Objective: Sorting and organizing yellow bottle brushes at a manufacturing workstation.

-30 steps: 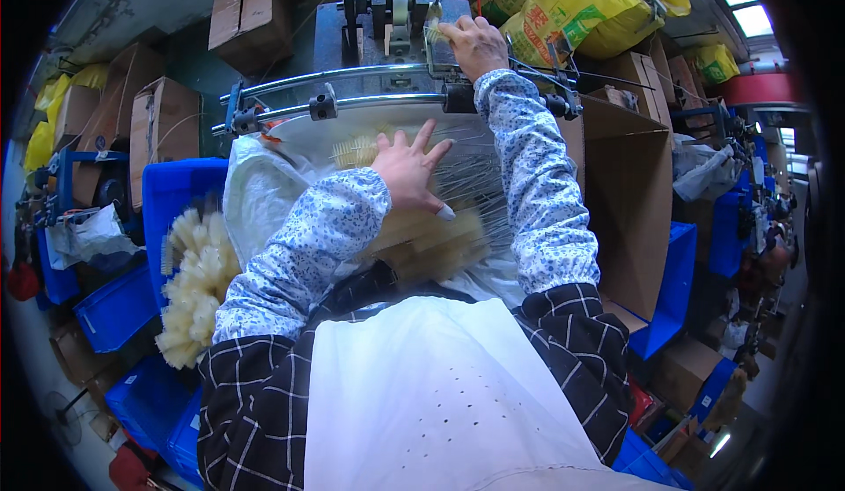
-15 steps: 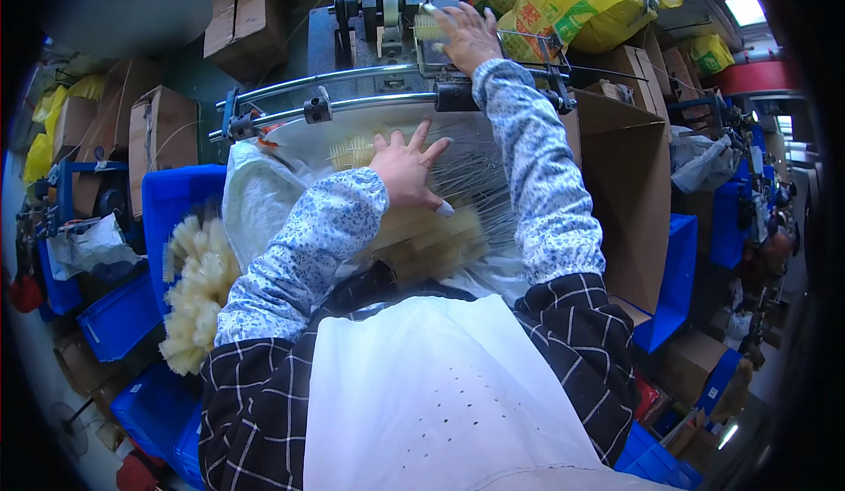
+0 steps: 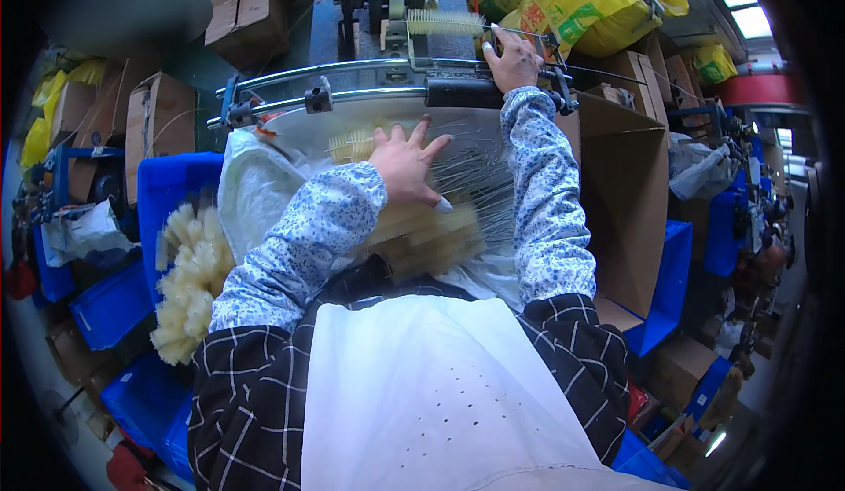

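Note:
My left hand (image 3: 407, 167) is spread wide, palm down, over a pile of pale bristle brushes (image 3: 436, 238) and thin metal wires (image 3: 475, 170); it grips nothing. At the machine (image 3: 396, 29), a long pale bristle brush (image 3: 445, 22) lies level in the far part. My right hand (image 3: 513, 58) is at the right end of that brush, above the rail, its fingers curled and thumb toward the brush. What its fingers hold is too small to make out. Beneath the hand runs a black cylinder (image 3: 462, 92) on a steel rail (image 3: 370, 97).
More brushes (image 3: 189, 280) are heaped at a blue crate (image 3: 176, 192) on my left. An open cardboard box (image 3: 620, 201) stands by my right arm. Yellow sacks (image 3: 572, 7) lie beyond the machine's right side. A white plastic sheet (image 3: 255, 183) covers the work surface.
My right hand has moved right along the brush, from over its body to its right end, uncovering the bristles. My left hand stays spread in nearly the same place.

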A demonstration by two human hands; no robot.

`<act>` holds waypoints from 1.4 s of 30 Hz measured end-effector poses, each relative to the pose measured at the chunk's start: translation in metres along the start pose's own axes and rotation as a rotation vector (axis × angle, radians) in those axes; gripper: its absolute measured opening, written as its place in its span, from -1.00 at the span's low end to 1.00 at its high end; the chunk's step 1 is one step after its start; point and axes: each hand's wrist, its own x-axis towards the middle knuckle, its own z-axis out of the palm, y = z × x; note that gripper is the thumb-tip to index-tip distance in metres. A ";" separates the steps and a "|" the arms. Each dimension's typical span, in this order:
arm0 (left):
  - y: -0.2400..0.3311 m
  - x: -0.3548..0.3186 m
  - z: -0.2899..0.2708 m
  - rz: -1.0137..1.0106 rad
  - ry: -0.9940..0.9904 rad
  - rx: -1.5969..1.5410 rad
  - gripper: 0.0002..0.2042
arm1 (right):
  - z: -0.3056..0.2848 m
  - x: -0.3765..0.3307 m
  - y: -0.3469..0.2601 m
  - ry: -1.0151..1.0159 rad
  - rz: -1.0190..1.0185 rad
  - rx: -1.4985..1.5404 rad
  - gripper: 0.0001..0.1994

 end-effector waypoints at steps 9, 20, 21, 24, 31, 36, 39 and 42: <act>0.001 -0.006 0.007 0.004 0.046 -0.018 -0.10 | 0.005 -0.002 -0.033 -0.014 -0.009 0.041 -0.63; -0.005 -0.006 0.011 0.048 0.054 -0.049 -0.08 | 0.023 -0.014 -0.126 0.000 -0.073 0.030 -0.78; -0.004 -0.006 0.007 0.043 0.034 -0.039 -0.08 | 0.025 -0.011 -0.129 -0.059 -0.064 0.021 -0.69; -0.006 -0.007 0.005 0.038 0.037 -0.031 -0.09 | 0.017 -0.013 -0.126 -0.074 -0.046 0.023 -0.67; -0.021 -0.021 -0.009 0.102 0.084 -0.105 -0.26 | 0.009 -0.007 -0.048 -0.007 -0.040 -0.018 -0.73; -0.047 -0.041 -0.009 0.193 0.214 -0.253 -0.32 | 0.001 0.010 0.008 -0.099 -0.035 0.065 -0.63; -0.050 -0.048 -0.020 0.235 0.209 -0.242 -0.34 | 0.024 0.041 0.067 0.028 -0.111 0.036 -0.67; -0.059 -0.057 -0.024 0.189 0.234 -0.315 -0.36 | -0.010 0.037 0.023 -0.103 -0.032 -0.226 -0.73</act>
